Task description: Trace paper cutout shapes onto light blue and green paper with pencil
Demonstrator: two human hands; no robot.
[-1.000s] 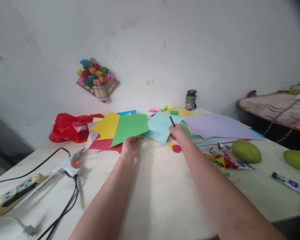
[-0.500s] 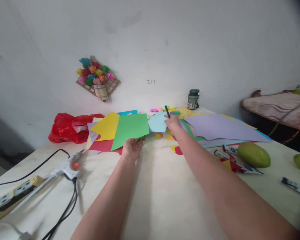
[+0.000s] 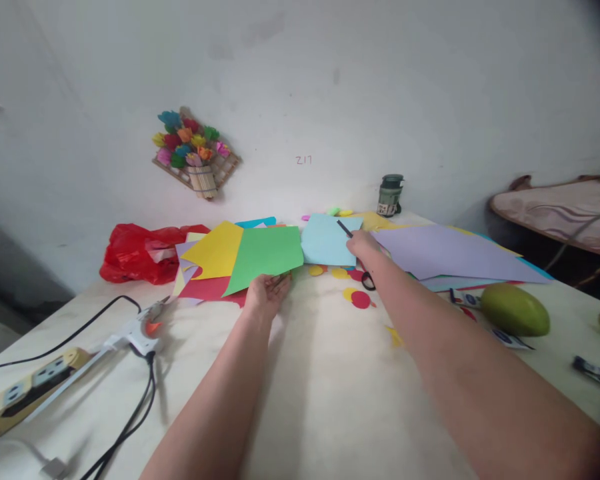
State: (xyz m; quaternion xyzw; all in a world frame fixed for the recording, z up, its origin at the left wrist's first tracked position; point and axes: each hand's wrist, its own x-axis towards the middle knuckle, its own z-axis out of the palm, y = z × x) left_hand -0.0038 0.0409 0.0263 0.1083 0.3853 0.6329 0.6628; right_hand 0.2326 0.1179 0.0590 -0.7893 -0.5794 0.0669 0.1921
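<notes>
My left hand (image 3: pixel 269 293) lies palm up at the front edge of a green paper sheet (image 3: pixel 270 253), its fingers curled on that raised edge. Something thin and dark shows by the fingertips, too small to name. My right hand (image 3: pixel 364 247) is closed at the right side of a light blue paper sheet (image 3: pixel 325 241). A slim black pen-like stick (image 3: pixel 345 229) juts out past its fingers. Under my right wrist shows a black ring (image 3: pixel 368 281), like a scissors handle; whether it joins the stick is hidden.
Yellow paper (image 3: pixel 220 250) and a red plastic bag (image 3: pixel 135 253) are at left, lilac paper (image 3: pixel 440 250) at right. Red paper circles (image 3: pixel 361 300) lie in the middle. A glue gun (image 3: pixel 143 333) and power strip (image 3: pixel 35 383) are front left, a green fruit (image 3: pixel 515 310) right.
My right hand has moved right, and more of the light blue sheet now shows beside the green one. The black stick has tilted further left. My left hand has hardly moved.
</notes>
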